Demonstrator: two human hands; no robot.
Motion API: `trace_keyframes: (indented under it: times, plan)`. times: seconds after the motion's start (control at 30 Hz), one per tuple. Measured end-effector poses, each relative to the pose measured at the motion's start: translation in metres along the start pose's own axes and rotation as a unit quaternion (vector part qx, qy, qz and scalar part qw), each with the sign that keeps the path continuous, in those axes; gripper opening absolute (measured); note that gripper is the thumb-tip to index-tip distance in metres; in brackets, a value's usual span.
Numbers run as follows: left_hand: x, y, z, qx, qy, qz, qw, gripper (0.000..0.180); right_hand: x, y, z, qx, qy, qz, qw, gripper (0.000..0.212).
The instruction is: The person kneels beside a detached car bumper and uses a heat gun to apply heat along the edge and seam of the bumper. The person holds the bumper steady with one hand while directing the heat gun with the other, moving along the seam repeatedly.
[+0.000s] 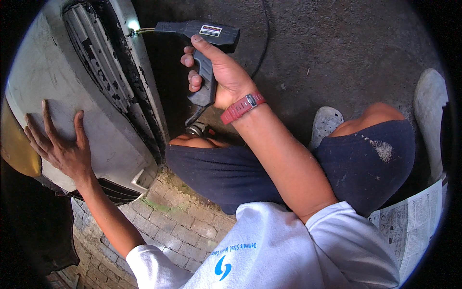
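Jutting tip (145, 30), dk gry tool (205, 62)

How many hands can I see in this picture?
2. The left hand lies spread against the pale grey bumper; the right hand grips a dark pistol-shaped tool. No others show.
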State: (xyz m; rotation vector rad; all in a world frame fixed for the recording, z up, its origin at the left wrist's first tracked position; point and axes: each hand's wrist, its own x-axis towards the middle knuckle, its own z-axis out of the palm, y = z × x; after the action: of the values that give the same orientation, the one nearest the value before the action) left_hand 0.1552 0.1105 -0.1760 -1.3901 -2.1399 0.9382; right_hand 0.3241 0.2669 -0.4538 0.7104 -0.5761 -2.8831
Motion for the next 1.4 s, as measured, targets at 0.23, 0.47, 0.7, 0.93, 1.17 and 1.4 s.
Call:
trace_keyframes:
  times: [0.23, 0.47, 0.7, 0.93, 1.17, 1.4]
  plan:
    - [0.0016, 0.0009, -0.0010, -0.007, 0.005, 0.002, 1.000, 0.083, 0.0005, 0.0011, -0.0005, 0.006, -0.003, 0.002, 1.000, 0.037]
    - [0.0012, -0.0007, -0.0002, -0.001, 0.008, 0.009, 1.000, 0.083, 0.0000, 0.0026, 0.0001, 0.004, -0.001, -0.001, 1.000, 0.037]
    - [0.0009, -0.0005, -0.0001, 0.002, 0.006, 0.008, 1.000, 0.084, 0.0003, 0.0040, 0.0003, 0.009, 0.005, 0.007, 1.000, 0.037]
    - [0.0019, 0.0010, -0.0005, -0.003, 0.008, 0.007, 1.000, 0.083, -0.0003, 0.0055, -0.0004, 0.009, 0.008, 0.005, 1.000, 0.037]
    - [0.0019, 0.0009, -0.0008, -0.002, 0.006, 0.004, 1.000, 0.083, 0.0010, 0.0066, -0.0015, 0.008, -0.001, 0.001, 1.000, 0.037]
    - [0.0015, 0.0001, 0.0000, -0.004, 0.008, 0.005, 1.000, 0.083, 0.0012, 0.0064, -0.0009, 0.008, 0.006, 0.007, 1.000, 0.037]
